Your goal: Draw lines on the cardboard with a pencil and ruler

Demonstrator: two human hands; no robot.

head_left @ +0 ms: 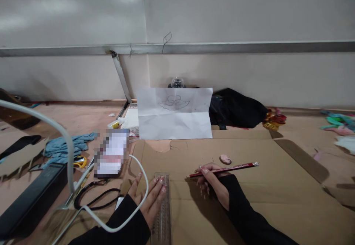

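My left hand [151,198] lies spread on a clear ruler [165,215], its fingertips near the ruler's far end. The ruler rests lengthwise on a flattened cardboard sheet [277,186]. In my right hand [212,184] is a red pencil [235,167], pinched between thumb and fingers just above the cardboard, with its tip pointing left. A small pink eraser [225,159] sits on the cardboard beyond that hand. Behind the cardboard, a creased white paper [174,123] with a line drawing stands propped up. A white cable loops over my left hand.
At the left are a phone [112,152], a blue cloth [68,147], yellow-handled scissors [80,161], a long black case [33,200] and a black cord loop [97,200]. A black bag [238,108] lies behind at the right. A pale wall rises at the back.
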